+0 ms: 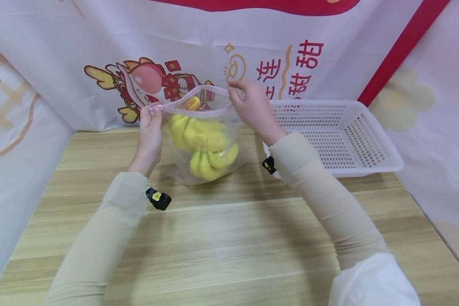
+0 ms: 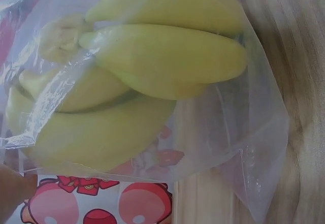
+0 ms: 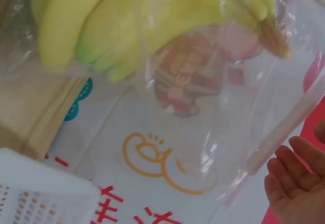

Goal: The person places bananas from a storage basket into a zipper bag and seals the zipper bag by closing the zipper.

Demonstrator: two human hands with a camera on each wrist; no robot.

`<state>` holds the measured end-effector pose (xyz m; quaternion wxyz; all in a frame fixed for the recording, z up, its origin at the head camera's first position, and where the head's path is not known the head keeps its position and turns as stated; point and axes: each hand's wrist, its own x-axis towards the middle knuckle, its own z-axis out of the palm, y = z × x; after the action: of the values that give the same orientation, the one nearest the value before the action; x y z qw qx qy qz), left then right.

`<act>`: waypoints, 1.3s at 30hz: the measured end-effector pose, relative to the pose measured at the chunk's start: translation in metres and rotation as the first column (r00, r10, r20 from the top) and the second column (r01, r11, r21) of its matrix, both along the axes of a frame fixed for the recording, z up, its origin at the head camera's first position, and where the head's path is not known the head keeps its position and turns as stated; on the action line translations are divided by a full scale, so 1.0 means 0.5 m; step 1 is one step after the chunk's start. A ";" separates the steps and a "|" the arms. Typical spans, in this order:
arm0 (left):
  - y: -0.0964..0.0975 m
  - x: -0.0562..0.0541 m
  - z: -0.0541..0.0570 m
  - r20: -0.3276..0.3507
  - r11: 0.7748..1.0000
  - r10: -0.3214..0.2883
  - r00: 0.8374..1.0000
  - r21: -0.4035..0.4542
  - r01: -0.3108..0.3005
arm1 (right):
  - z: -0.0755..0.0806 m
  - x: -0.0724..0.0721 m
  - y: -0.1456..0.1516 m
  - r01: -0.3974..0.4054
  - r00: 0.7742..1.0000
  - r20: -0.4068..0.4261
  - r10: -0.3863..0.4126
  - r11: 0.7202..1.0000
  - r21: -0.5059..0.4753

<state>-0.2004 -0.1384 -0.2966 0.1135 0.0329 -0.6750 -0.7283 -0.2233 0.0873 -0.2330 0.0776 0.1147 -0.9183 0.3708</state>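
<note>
A clear zip bag with a pinkish strip along its mouth stands on the table, its mouth parted. Inside lie yellow bananas in bunches, seen close through the plastic in the left wrist view. At the mouth's left end, my left hand pinches the bag's corner between thumb and fingers. My right hand is at the right end of the mouth. In the right wrist view its fingers are relaxed beside the strip, thumb apart from them; whether they touch the plastic is hard to tell.
A white perforated plastic basket stands on the wooden table right of the bag, partly behind my right forearm. Behind the table hangs a white printed cloth with red and cartoon figures. Black wrist cameras sit at both cuffs.
</note>
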 end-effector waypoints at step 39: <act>0.033 0.005 0.007 -0.270 0.999 0.036 0.962 0.014 -0.033 | 0.036 0.017 -0.130 -0.367 0.918 0.002 0.397 0.847 0.385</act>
<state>-0.1979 -0.1217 -0.2931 0.2170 -0.0545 -0.6492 -0.7269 -0.2148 0.0224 -0.2149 0.0146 0.3220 -0.9273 0.1904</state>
